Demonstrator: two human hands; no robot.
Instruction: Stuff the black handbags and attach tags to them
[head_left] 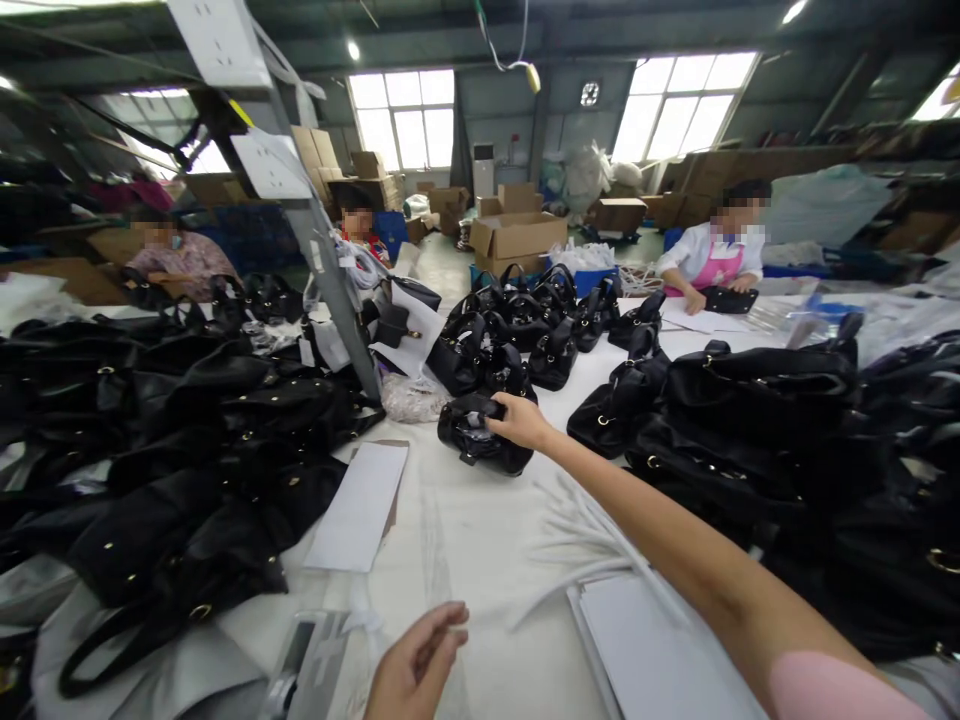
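A strip of bare white tabletop (465, 540) runs up the middle of the frame, the only open room. It is hemmed in by a heap of black bags (172, 450) on the left and a second heap (787, 440) on the right. A white sheet (360, 505) lies at the left heap's edge, and white strips (577, 540) fan out lower right of centre. A slanted metal post (330, 270) stands upper left of centre.

The right hand (521, 420) reaches to the centre of the frame, fingers closed over the top of a small black handbag (480, 432) that rests on the tabletop, in front of more bags. The left hand (416, 665) hovers at the bottom edge with its fingers loosely bent. Whether it pinches anything cannot be told.
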